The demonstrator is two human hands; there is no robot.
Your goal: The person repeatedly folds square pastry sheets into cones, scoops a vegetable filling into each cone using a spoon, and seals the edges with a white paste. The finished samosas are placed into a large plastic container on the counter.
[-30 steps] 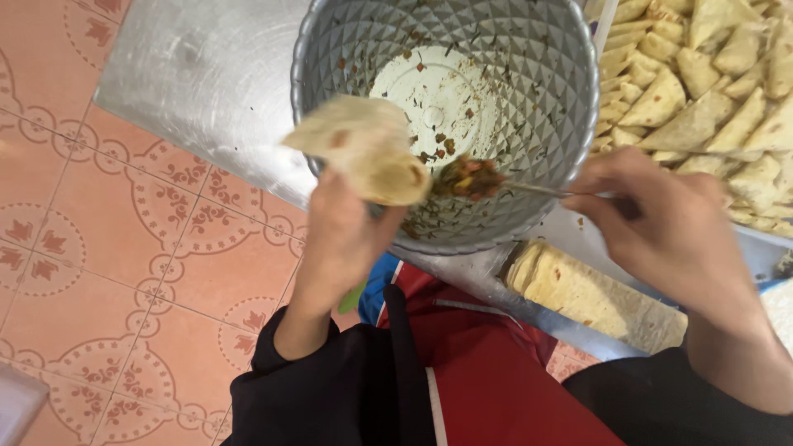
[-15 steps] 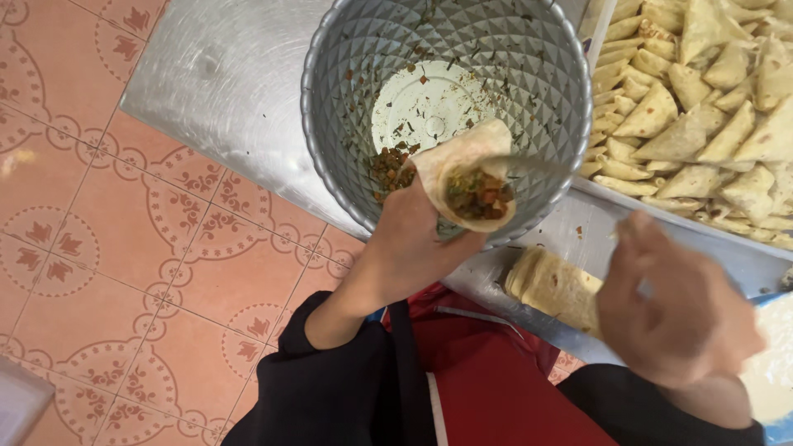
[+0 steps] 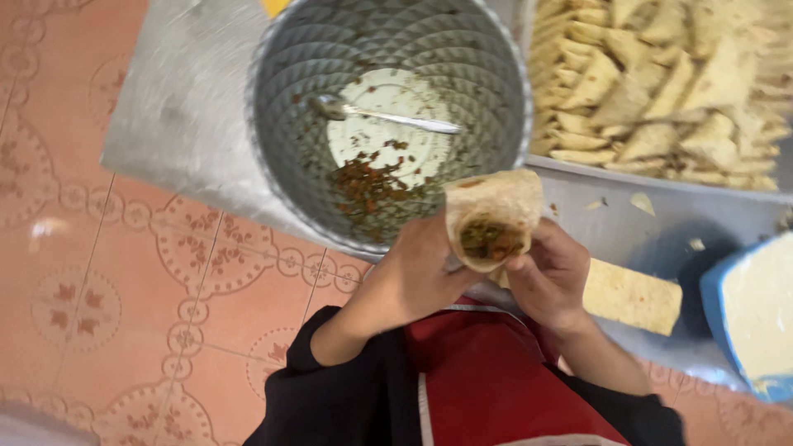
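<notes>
spoon (image 3: pixel 388 117) in bowl (image 3: pixel 281 124) | filling (image 3: pixel 372 186) in bowl, near side | filled wrap (image 3: pixel 493 219) between both hands, before bowl | tray of folded pastries (image 3: pixel 661 83) right of bowl | wrapper stack (image 3: pixel 632 296) right of hands

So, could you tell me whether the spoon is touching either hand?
Apart. The head view shows the spoon lying in the bowl, clear of both hands.

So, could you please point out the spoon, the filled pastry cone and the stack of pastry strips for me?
spoon (image 3: pixel 388 118), head view, on the middle of its handle.
filled pastry cone (image 3: pixel 496 205), head view, on its outer wrapper above the filling.
stack of pastry strips (image 3: pixel 632 296), head view, on its top face.
</notes>
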